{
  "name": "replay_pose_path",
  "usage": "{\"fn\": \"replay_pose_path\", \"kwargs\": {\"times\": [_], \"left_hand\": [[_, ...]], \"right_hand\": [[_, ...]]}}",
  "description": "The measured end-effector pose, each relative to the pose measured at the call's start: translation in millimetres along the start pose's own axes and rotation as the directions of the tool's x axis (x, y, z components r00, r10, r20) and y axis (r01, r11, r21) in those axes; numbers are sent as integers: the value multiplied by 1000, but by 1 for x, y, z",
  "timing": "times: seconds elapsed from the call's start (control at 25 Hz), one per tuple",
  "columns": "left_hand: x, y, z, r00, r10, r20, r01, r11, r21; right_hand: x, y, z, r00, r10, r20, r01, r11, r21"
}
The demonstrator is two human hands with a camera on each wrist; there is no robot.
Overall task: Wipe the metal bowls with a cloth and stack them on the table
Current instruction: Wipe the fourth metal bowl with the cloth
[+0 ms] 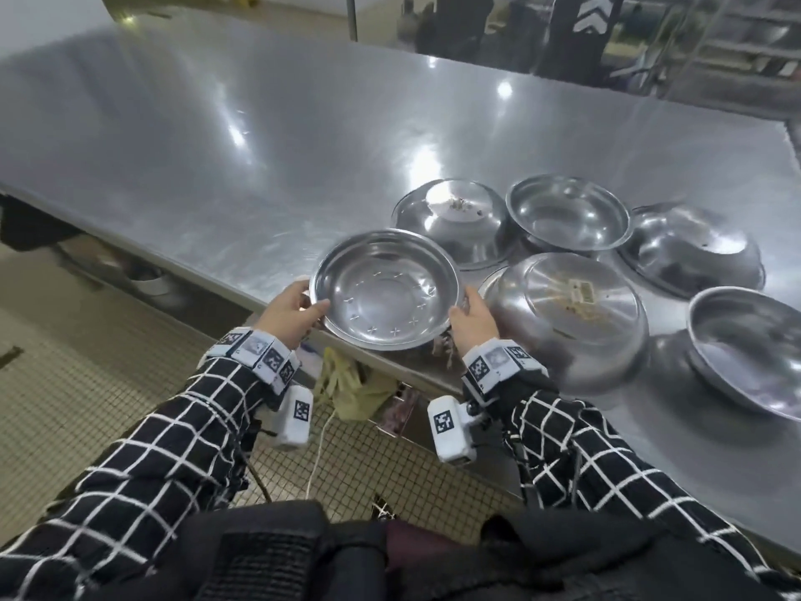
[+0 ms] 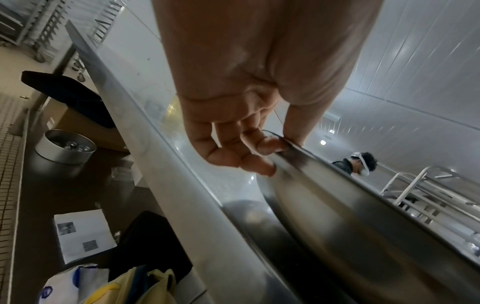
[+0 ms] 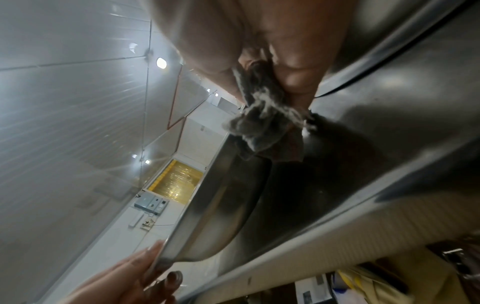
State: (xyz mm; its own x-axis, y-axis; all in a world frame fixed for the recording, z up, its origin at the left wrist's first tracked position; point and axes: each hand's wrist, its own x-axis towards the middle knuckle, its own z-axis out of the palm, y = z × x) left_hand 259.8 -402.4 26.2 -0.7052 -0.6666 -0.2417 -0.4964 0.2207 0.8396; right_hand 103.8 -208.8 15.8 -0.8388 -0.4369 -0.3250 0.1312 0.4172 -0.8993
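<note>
I hold an upright metal bowl (image 1: pixel 385 292) with both hands just above the steel table's (image 1: pixel 260 145) near edge. My left hand (image 1: pixel 290 314) grips its left rim, thumb over the lip and fingertips (image 2: pixel 262 166) under the wall of the bowl (image 2: pixel 337 205). My right hand (image 1: pixel 472 318) is at the right rim. In the right wrist view, that right hand (image 3: pixel 259 41) pinches a bunched grey cloth (image 3: pixel 265 123) against the bowl's (image 3: pixel 221 216) underside. My left hand (image 3: pixel 135 273) shows at the far rim.
Several more bowls lie to the right: an overturned one (image 1: pixel 450 219), an upright one (image 1: pixel 568 219), an overturned one with label residue (image 1: pixel 568 314), another overturned (image 1: pixel 689 249) and an upright one (image 1: pixel 750 344). A yellow bag (image 1: pixel 346 383) sits under the table.
</note>
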Motion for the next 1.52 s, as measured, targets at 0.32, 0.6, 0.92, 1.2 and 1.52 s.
{"fn": "replay_pose_path", "kwargs": {"times": [0.32,0.6,0.92,1.2,1.52], "left_hand": [[28,-7,3,1000,2,13,-4,990,140],[60,27,-4,999,43,26,-50,923,382],[150,122,32,973,20,231,-132,868,478],[229,150,63,956,-148,255,-36,801,598],[278,128,51,944,-282,171,138,809,571]], "right_hand": [[30,-10,4,999,-31,-10,26,949,-315],[59,-52,-40,993,27,-116,-81,865,-495],[157,-73,-72,991,124,-56,-136,867,-480],[215,-90,-74,980,160,121,-45,765,-643],[274,-111,-45,981,131,146,-4,759,-651]]}}
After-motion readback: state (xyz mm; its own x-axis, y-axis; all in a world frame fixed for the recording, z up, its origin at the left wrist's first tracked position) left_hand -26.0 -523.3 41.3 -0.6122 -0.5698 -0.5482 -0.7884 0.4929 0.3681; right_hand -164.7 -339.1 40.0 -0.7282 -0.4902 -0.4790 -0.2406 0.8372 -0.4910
